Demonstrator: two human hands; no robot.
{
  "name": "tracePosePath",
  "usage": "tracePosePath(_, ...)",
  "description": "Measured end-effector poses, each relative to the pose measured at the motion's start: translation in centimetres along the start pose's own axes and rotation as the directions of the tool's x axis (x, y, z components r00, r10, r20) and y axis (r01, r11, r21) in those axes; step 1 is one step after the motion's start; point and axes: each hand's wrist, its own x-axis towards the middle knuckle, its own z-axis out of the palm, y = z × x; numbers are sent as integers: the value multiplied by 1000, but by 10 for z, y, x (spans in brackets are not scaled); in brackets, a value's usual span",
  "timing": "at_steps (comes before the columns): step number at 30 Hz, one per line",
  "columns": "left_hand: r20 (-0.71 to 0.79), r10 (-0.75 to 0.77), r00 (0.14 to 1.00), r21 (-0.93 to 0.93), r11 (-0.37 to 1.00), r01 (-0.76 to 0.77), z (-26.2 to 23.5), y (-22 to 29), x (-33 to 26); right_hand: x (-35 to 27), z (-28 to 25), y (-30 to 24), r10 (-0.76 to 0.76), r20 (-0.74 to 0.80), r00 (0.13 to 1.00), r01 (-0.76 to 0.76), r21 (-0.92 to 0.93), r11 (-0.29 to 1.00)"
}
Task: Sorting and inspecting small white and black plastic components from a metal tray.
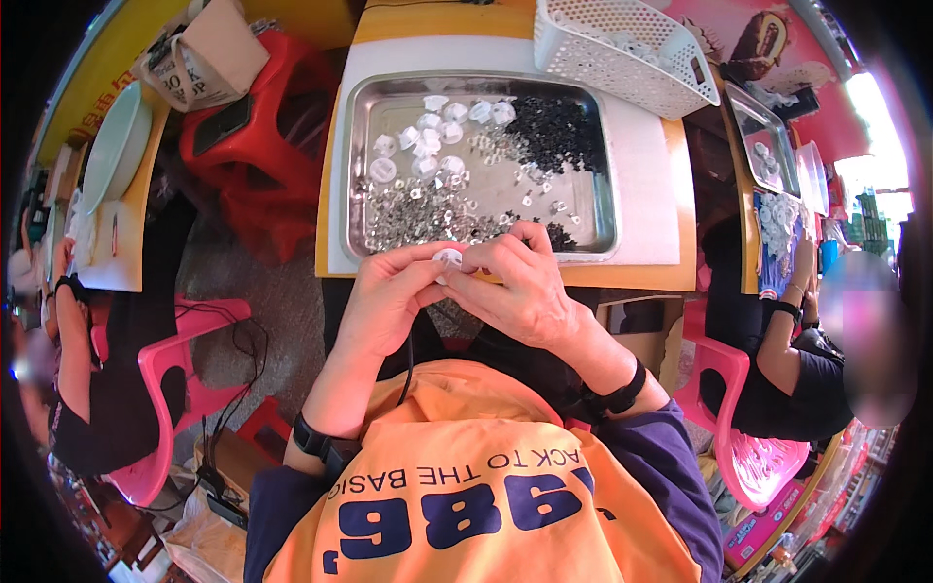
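The shirt (457, 418) below the hands has dark words and big numbers on it, upside down. A bag (219, 58), far ahead of the left hand and off to its left, has dark letters too.

The left hand (384, 296) is curled in, and its thumb and finger pinch one white piece (448, 257). The right hand (520, 291) is curled too, and its fingertips hold the same piece from the other side.

One tray (608, 194) is just past both hands. In it are about a dozen white lumps (428, 143), mostly ahead of the left hand (some overlap, so I may be off). Shiny bits (408, 209) lie nearer that hand. Black bits (554, 131) are heaped ahead of the right hand, too many to count. One basket (612, 68) sits farther past it.

Fingers hide much of the piece. What the basket holds is hard to make out.
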Motion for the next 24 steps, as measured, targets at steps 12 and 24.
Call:
tracePosePath(12, 173, -116, 978, -424, 887, 181, -24, -3, 6, -5, -39, 81, 751, 134, 646, -762, 174, 624)
tracePosePath(24, 200, -109, 974, -448, 874, 190, -29, 0, 3, -34, -20, 140, 504, 230, 833, -397, -387, 833)
